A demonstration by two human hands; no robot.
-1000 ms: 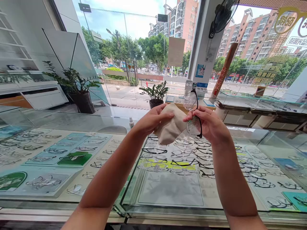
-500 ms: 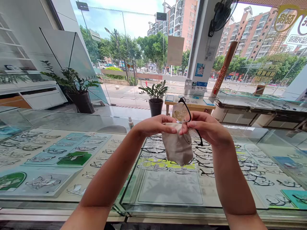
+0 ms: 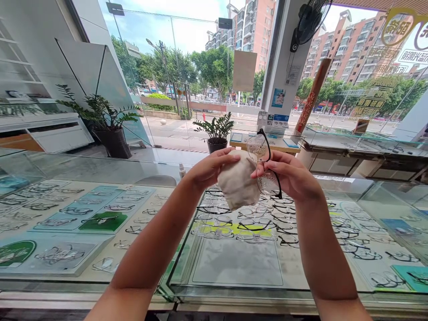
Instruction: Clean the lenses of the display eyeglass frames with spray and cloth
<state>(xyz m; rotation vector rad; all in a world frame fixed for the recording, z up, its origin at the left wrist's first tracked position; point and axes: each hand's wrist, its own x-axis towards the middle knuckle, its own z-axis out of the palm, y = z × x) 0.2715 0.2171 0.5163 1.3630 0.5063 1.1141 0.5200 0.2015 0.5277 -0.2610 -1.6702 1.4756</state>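
My right hand (image 3: 290, 176) is closed on a pair of black-rimmed glasses (image 3: 264, 165), held upright in front of me with one lens above the fingers and the other below. My left hand (image 3: 210, 168) grips a beige cleaning cloth (image 3: 238, 183), bunched up and pressed against the left side of the glasses. Both hands are raised above the glass display counter (image 3: 100, 285), close together and touching through the cloth.
Rows of spectacle frames (image 3: 234, 223) lie inside the glass counter on teal and green trays (image 3: 100, 218). Potted plants (image 3: 110, 129) stand on the floor beyond. A small spray bottle (image 3: 182, 170) sits on the counter behind my left wrist. Large windows face a street.
The glasses dipped and tilted, then rose again. The cloth hung down loosely half a second ago and is now bunched up against the glasses.
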